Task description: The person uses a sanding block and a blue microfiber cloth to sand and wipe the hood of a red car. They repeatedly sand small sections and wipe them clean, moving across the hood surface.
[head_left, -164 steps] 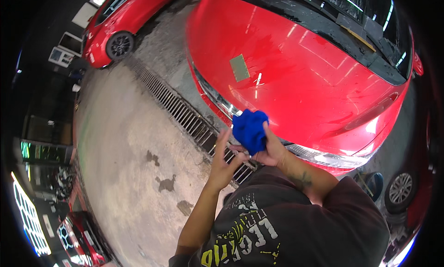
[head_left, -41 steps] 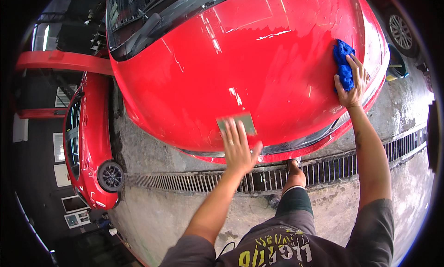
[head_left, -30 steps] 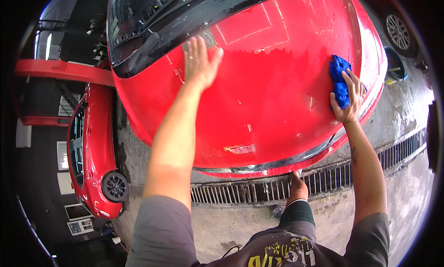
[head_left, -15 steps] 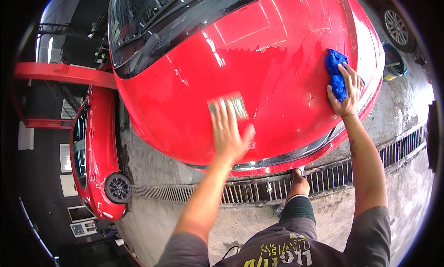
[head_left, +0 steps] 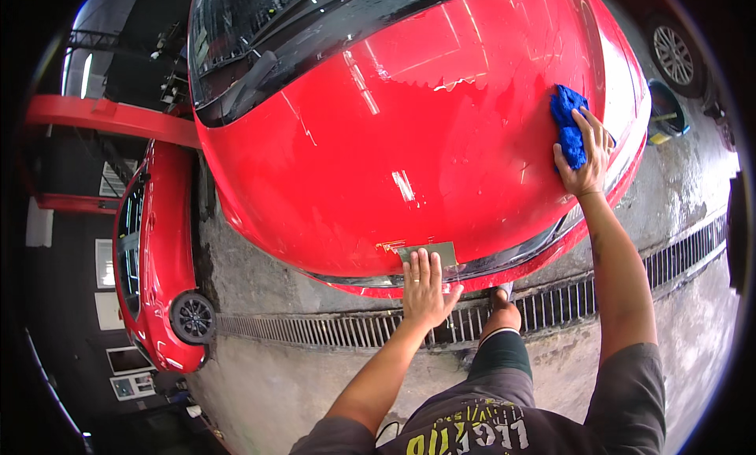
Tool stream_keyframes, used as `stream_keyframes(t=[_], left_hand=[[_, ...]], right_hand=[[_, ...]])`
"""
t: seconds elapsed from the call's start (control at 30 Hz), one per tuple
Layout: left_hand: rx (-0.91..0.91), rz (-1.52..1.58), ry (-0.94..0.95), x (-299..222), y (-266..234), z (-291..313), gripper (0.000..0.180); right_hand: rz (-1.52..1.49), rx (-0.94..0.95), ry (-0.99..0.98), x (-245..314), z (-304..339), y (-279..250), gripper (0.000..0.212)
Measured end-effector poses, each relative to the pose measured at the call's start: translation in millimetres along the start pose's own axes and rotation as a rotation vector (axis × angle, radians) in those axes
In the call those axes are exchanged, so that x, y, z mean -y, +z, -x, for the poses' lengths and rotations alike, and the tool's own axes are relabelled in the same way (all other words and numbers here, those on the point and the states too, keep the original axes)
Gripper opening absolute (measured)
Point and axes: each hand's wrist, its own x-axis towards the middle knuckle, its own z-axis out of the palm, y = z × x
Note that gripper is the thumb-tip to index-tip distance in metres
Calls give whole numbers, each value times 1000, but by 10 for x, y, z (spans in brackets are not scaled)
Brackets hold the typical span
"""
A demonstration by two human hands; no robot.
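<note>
A wet red car hood (head_left: 315,187) spreads out before me. Near its front edge my left hand (head_left: 425,296) lies flat, fingers stretched out over a thin grey-green rectangular sheet (head_left: 442,252). The thumb sticks out to the right, and the fingers cover part of the sheet. On the hood's right side, my right hand (head_left: 589,159) rests with its fingers and thumb around a bunched blue cloth (head_left: 568,116), pressing it on the paint. Water streaks mark the hood between the hands and the windshield (head_left: 236,37).
A metal floor grate (head_left: 315,327) runs across the wet concrete by my legs. A second red car (head_left: 169,258) stands at the left beside a red lift arm (head_left: 118,120). A bucket (head_left: 665,116) and another car's wheel (head_left: 676,53) are at the far right.
My left hand has slid the sheet from the middle of the hood toward me, down to the front edge. My right hand and the blue cloth stay in nearly the same place.
</note>
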Motion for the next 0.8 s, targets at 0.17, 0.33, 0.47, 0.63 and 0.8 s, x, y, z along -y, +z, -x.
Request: stream_keyframes(t=[0.17,0.33,0.47,0.63,0.8], left_hand=[[-186,52,84,440,-1249,-1959,111],[-123,103,-83,1214,-2244,-3927,108],[-304,31,39,473,-1428,-2905,108],[-19,101,-72,-9,-118,-142,114],[-149,38,88,378,-1237,-1904,112]], right_hand=[[67,36,17,-63,71,-135,81],[-4,34,-6,135,35,16,82],[48,42,6,-84,68,-122,81],[10,15,8,63,16,2,81],[50,23,30,-93,69,-160,82]])
